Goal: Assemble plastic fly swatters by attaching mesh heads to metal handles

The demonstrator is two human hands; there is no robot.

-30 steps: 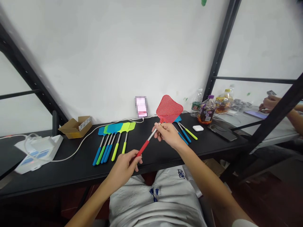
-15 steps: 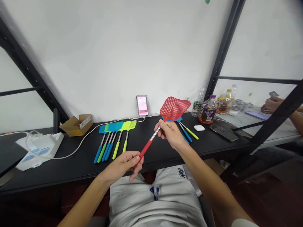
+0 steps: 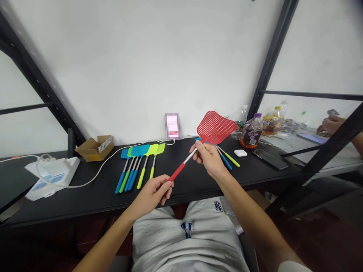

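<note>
A red fly swatter (image 3: 217, 127) with a perforated head is held up at a slant over the desk. My left hand (image 3: 157, 192) is closed round the lower end of its red grip. My right hand (image 3: 208, 156) pinches the metal shaft just below the head. To the left, several blue, green and yellow fly swatters (image 3: 140, 151) lie side by side, heads overlapping toward the wall. Behind my right hand lie more swatters, with a yellow handle (image 3: 232, 159) and a blue handle (image 3: 226, 161) showing; the red head and my hand partly cover them.
A phone (image 3: 172, 126) leans on the wall with a cable attached. At left are an open cardboard box (image 3: 95, 149) and a white power strip (image 3: 53, 179). On the right stand a purple-capped bottle (image 3: 252, 132), a white earphone case (image 3: 240, 153) and a dark phone (image 3: 270, 158). Another person's hand (image 3: 331, 124) shows beyond the frame.
The red fly swatter has moved slightly up and to the right with both hands, its shaft tilting a little flatter. My left hand's fingers have curled in more.
</note>
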